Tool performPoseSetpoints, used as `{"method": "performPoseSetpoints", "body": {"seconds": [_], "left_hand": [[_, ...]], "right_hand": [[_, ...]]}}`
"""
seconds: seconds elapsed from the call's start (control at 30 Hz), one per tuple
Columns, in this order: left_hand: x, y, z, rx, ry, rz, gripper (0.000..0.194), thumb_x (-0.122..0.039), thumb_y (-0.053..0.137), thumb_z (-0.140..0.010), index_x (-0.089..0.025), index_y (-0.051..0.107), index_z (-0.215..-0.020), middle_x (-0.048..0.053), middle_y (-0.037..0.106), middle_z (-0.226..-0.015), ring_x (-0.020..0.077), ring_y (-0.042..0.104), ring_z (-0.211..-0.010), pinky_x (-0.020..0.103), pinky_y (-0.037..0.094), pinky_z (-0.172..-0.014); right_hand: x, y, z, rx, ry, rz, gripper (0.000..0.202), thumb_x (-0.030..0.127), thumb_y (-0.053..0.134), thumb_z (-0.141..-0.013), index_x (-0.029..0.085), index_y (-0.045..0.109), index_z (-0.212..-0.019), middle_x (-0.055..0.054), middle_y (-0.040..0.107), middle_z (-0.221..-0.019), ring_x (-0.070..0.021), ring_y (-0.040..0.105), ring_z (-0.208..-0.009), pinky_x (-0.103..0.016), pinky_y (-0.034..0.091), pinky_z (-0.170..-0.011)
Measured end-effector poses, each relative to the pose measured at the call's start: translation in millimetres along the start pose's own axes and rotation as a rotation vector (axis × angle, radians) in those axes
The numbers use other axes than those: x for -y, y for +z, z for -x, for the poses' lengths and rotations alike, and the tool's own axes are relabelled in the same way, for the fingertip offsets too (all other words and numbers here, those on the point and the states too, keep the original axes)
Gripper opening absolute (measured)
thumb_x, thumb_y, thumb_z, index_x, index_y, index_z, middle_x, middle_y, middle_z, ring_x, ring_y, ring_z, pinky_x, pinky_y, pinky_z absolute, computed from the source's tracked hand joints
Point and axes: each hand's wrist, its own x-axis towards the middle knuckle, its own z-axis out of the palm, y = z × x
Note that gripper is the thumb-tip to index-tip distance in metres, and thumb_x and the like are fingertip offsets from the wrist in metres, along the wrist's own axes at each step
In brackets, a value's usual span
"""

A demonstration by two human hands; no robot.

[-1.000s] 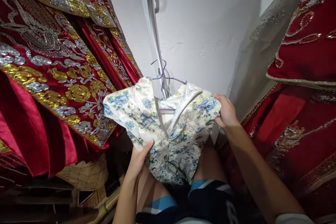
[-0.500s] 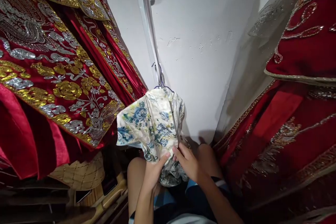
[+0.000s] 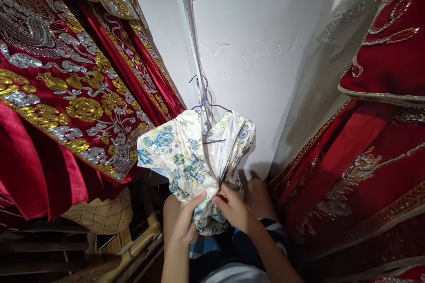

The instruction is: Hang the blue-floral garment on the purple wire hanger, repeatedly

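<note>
A white garment (image 3: 189, 159) with blue, green and yellow flowers hangs from a thin purple hanger (image 3: 215, 106) at the centre. Its neckline gapes, showing the pale inside and the hanger's lower bar. My left hand (image 3: 191, 214) grips the front cloth from below, thumb on top. Just to its right, my right hand (image 3: 230, 205) pinches the cloth at the front opening. The lower part of the garment hangs bunched between my knees.
A metal pole (image 3: 189, 26) runs up the white wall (image 3: 252, 17) behind the hanger. Red embroidered garments (image 3: 86, 110) hang at the left, more red beaded ones (image 3: 352, 141) at the right. A wooden chair (image 3: 133, 252) is at the lower left.
The garment has spread wider on its hanger, and its neckline now gapes open. Both hands keep hold of the cloth and have shifted slightly left.
</note>
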Motion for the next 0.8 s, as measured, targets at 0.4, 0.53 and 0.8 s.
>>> {"method": "performPoseSetpoints", "body": {"seconds": [0.4,0.53,0.8], "left_hand": [[71,0.0,-15,-0.47,1.056,-0.793,0.053,-0.035,0.067,-0.083,-0.022,0.047,-0.131,0.017,0.04,-0.146,0.0311,0.035,-0.14,0.048,0.027,-0.116],[89,1.4,-23,-0.153,0.97,-0.891,0.018,-0.029,0.047,-0.094,-0.022,0.062,-0.1,0.011,0.065,-0.099,0.0263,0.059,-0.1,0.042,0.045,-0.092],[66,-4.1,-29,0.096,0.982,-1.263,0.02,-0.019,0.042,-0.096,-0.02,0.057,-0.083,0.005,0.063,-0.078,0.0212,0.057,-0.077,0.036,0.041,-0.078]], "right_hand": [[8,-12,4,-0.15,0.066,-0.058,0.03,0.037,0.056,-0.09,0.019,0.057,-0.066,0.0,0.053,-0.057,-0.014,0.049,-0.056,-0.027,0.035,-0.056],[15,-12,4,-0.056,0.157,-0.164,0.028,0.039,0.06,-0.084,0.019,0.062,-0.064,0.001,0.054,-0.051,-0.0115,0.043,-0.046,-0.025,0.031,-0.048],[69,-65,-70,-0.266,0.142,-0.337,0.03,0.045,0.073,-0.075,0.016,0.066,-0.069,0.004,0.049,-0.049,-0.0061,0.033,-0.039,-0.022,0.024,-0.038]]}}
